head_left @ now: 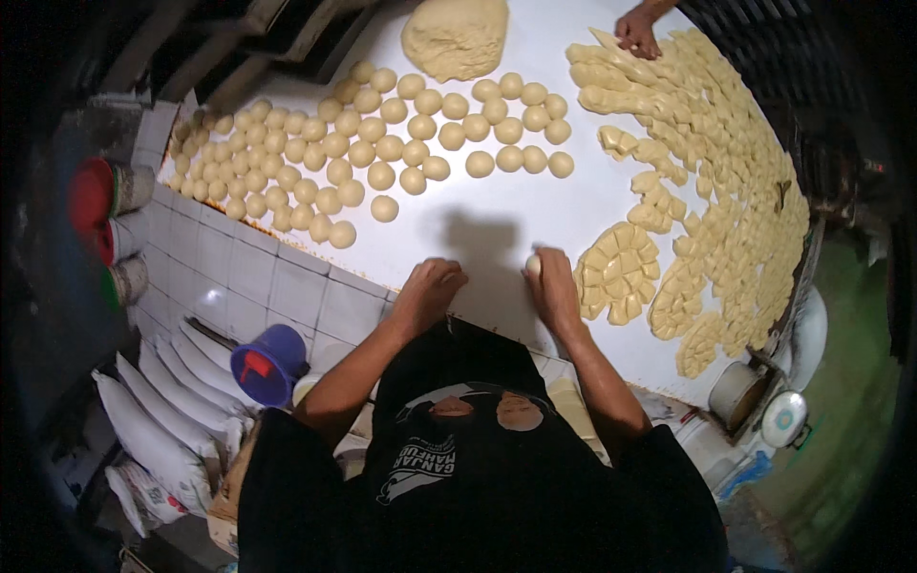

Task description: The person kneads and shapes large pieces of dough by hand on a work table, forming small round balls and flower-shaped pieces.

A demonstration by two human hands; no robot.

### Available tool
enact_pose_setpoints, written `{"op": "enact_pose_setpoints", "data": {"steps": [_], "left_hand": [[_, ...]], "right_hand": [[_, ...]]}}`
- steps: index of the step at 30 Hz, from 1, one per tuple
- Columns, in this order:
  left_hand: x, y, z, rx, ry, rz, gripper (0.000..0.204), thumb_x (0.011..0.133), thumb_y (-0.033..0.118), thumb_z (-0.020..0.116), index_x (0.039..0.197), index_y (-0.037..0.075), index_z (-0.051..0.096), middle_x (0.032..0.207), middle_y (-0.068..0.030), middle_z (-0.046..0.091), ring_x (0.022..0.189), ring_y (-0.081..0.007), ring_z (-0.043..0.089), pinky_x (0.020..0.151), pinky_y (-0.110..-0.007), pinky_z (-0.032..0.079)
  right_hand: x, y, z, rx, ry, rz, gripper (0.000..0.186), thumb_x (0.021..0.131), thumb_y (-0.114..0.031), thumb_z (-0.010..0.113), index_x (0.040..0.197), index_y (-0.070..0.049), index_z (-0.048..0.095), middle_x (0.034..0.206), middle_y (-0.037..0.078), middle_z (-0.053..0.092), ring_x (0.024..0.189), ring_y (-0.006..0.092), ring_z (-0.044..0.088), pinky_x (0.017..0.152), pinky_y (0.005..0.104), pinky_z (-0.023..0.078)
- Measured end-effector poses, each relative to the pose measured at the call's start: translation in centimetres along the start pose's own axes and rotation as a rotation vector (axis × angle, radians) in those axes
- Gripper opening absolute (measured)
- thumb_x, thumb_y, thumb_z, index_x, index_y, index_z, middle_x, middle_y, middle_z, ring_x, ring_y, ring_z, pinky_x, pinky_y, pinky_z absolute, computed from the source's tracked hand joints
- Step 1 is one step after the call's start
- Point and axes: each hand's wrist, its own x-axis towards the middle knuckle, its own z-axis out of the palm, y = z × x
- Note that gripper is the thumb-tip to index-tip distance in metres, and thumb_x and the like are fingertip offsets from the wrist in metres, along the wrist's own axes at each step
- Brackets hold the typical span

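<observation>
My left hand (432, 288) rests by the near edge of the white table with its fingers curled. Whatever it may hold is hidden under the palm. A short way to its right, my right hand (554, 289) is closed around a dough ball (533, 266), of which only a pale bit shows beside the thumb. Many smooth round dough balls (384, 208) lie in loose rows ahead and to the left. At the far side sits a large lump of dough (457, 38). Right of my right hand is a round slab of dough cut into pieces (619, 269).
More cut dough pieces (740, 210) cover the table's right side, where another person's hand (638, 33) touches them. A blue bucket (270, 363) and white sacks (158, 435) stand below on the left. A metal pot (737, 393) is at the right corner.
</observation>
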Motion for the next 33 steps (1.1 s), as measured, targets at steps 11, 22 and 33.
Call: {"op": "enact_pose_setpoints", "data": {"steps": [11, 22, 33], "left_hand": [[-4.4, 1.0, -1.0, 0.087, 0.340, 0.074, 0.034, 0.089, 0.013, 0.073, 0.120, 0.003, 0.066, 0.126, -0.0145, 0.065, 0.122, -0.0368, 0.061, 0.104, -0.048, 0.050], [-7.7, 3.0, -1.0, -0.026, 0.448, -0.148, 0.024, 0.098, 0.007, 0.068, 0.122, 0.002, 0.068, 0.119, -0.0198, 0.069, 0.108, -0.0391, 0.069, 0.091, -0.044, 0.057], [-8.6, -0.8, -3.7, 0.319, 0.736, -0.128, 0.034, 0.093, 0.005, 0.071, 0.127, 0.008, 0.068, 0.129, -0.0140, 0.067, 0.118, -0.0367, 0.065, 0.098, -0.048, 0.052]], "right_hand": [[2.4, -7.2, 4.1, 0.069, -0.041, -0.369, 0.050, 0.082, -0.032, 0.087, 0.112, -0.002, 0.061, 0.112, 0.019, 0.062, 0.107, 0.0412, 0.059, 0.096, 0.0511, 0.046], [3.2, -2.2, 5.2, -0.210, -0.523, -0.266, 0.030, 0.084, -0.034, 0.082, 0.086, -0.009, 0.066, 0.097, 0.014, 0.061, 0.094, 0.0356, 0.056, 0.083, 0.0500, 0.044], [-1.0, -2.5, 3.8, 0.026, 0.011, -0.244, 0.026, 0.100, -0.020, 0.067, 0.120, -0.004, 0.064, 0.123, 0.021, 0.064, 0.119, 0.0390, 0.060, 0.105, 0.0484, 0.047]]}}
